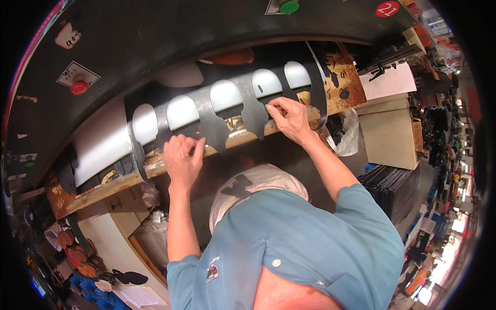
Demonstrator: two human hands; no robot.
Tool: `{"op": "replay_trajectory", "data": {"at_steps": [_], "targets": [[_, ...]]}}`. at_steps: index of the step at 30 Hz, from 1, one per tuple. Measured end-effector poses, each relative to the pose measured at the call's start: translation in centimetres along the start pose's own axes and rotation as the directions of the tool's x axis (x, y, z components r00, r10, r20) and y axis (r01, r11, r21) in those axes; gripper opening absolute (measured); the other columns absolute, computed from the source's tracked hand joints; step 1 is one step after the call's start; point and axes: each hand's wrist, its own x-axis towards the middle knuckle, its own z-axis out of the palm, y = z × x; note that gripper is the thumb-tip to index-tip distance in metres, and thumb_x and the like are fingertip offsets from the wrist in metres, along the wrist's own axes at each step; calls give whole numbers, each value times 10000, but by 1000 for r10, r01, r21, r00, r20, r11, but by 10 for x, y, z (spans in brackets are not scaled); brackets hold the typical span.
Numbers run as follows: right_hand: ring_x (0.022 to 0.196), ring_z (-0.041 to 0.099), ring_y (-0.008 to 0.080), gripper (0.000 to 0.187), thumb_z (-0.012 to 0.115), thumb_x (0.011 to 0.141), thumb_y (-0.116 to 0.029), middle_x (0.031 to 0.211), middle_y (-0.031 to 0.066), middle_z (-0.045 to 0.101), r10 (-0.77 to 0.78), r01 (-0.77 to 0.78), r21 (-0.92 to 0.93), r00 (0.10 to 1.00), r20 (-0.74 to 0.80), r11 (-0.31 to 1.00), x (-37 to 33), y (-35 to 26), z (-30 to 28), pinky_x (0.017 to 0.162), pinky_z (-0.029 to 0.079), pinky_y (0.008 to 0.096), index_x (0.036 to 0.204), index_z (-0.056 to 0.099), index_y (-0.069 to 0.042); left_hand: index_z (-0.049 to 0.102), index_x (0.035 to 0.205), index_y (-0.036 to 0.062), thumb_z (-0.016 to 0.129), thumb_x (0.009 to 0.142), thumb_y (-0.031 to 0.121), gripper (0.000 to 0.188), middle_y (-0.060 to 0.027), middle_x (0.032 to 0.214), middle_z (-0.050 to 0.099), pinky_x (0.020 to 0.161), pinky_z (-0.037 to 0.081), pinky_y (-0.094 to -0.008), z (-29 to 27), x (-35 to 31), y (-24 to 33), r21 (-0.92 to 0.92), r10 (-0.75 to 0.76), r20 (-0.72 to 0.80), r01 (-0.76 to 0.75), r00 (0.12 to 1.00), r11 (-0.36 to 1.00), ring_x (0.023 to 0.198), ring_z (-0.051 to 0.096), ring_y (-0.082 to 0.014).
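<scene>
A black sheet [248,108] with a row of rounded cutouts drapes over a pale, bright surface [103,146], its strips hanging over the bench's front edge. My left hand [183,157] is at that edge beside one hanging strip, its fingers loosely bent and the thumb apart, with nothing visible in it. Farther right, my right hand [292,119] has thumb and fingers pinched together next to another strip; what lies between the fingertips is hidden. A small dark piece [260,88] rests on the white inside a cutout just beyond it.
Above the bench rises a dark machine panel with a red button [79,87] and a green button [289,6]. Black scraps lie on the worn wooden board [346,82]. To the right are a pale cabinet [390,132] and stacked black sheets [390,183]. Blue crates [95,292] stand lower left.
</scene>
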Motion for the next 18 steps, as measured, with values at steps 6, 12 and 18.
{"op": "replay_trajectory", "data": {"at_steps": [6,12,18], "targets": [[759,691,227,266,867,859,-176,863,100,729,-61,62,-70,998,16,996,75,-26,30,683,544,351,1029,770,5,723,830,8,793,928,146,183,-129,793,675,691,473,-429,-32,17,-51,-250,-278,360,379,890,891,739,635,-338],[1400,492,467,1008,927,768,-445,1572,287,450,-253,329,-164,897,363,930,172,-49,156,1187,441,509,1569,483,-22,732,1230,-29,661,1020,91,252,-245,1232,741,1025,545,-444,-5,84,-179,-228,-217,-22,206,976,951,1172,707,-402],[1322,516,446,962,907,684,-367,1543,271,473,-355,439,-95,820,449,893,194,-49,187,1143,474,520,1534,566,-75,616,1395,-119,681,999,112,463,-303,1498,589,1242,382,-513,53,120,-227,173,-223,41,213,974,962,1459,504,-460]]}}
